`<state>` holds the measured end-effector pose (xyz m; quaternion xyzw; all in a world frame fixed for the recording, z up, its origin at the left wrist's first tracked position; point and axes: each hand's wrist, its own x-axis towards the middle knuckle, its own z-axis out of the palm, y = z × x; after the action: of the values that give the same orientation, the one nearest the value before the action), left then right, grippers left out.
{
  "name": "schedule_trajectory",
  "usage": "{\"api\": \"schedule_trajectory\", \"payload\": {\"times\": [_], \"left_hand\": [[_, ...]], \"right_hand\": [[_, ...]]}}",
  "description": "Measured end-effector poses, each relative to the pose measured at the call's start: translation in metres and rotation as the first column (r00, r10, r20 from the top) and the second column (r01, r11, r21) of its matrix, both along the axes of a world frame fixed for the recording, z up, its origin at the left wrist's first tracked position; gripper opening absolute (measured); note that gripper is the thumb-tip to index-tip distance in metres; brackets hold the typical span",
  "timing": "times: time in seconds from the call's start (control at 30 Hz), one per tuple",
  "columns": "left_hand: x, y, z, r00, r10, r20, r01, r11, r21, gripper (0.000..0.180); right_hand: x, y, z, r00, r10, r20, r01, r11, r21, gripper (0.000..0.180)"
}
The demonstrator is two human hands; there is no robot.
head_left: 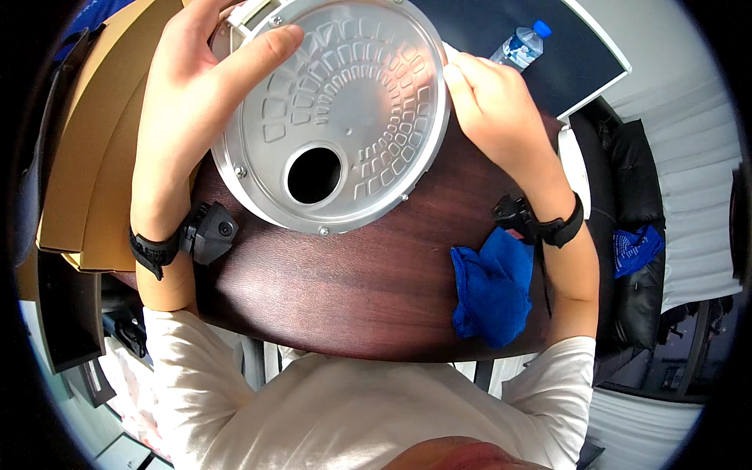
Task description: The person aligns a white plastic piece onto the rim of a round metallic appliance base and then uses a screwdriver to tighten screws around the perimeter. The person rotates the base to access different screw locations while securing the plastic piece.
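Note:
A round silver metal housing is tilted up above the table, its face turned toward me. Stamped rings of small blocks cover the face, which has a dark round hole low down and screws along its rim. My left hand grips it at the upper left, the thumb stretched over the face and the fingers hidden behind the edge. At the right rim my right hand is closed, fingertips pinched together. A bit of something white shows by those fingertips, too small to name. Each wrist wears a black strap with a small device.
Under the housing is a dark brown wooden table. A crumpled blue cloth lies near its right front edge. An open cardboard box stands at left. At the far right, a blue-capped water bottle rests on a dark, white-edged panel.

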<state>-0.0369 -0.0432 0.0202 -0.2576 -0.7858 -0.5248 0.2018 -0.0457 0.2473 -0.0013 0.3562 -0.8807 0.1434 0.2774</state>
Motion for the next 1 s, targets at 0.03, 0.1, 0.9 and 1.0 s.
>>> {"api": "schedule_trajectory", "payload": {"times": [0.03,0.1,0.9,1.0], "left_hand": [[0.001,0.0,0.0,1.0,0.007,0.003,-0.007,1.0,0.002,0.049],[0.001,-0.001,-0.001,1.0,-0.001,0.002,0.001,1.0,0.01,0.049],[-0.006,-0.008,-0.007,0.999,0.054,-0.009,-0.054,0.998,-0.017,0.054],[-0.002,-0.007,-0.005,1.0,0.019,0.007,-0.019,0.999,-0.028,0.055]], "right_hand": [[0.002,-0.004,-0.001,0.998,-0.029,0.061,0.032,0.998,-0.052,0.014],[0.003,-0.004,0.001,0.994,-0.064,0.093,0.069,0.996,-0.053,0.014],[0.001,-0.004,0.0,0.966,-0.042,0.254,0.094,0.976,-0.194,0.025],[-0.002,0.009,0.002,0.997,-0.022,0.079,0.022,1.0,0.01,0.019]]}}
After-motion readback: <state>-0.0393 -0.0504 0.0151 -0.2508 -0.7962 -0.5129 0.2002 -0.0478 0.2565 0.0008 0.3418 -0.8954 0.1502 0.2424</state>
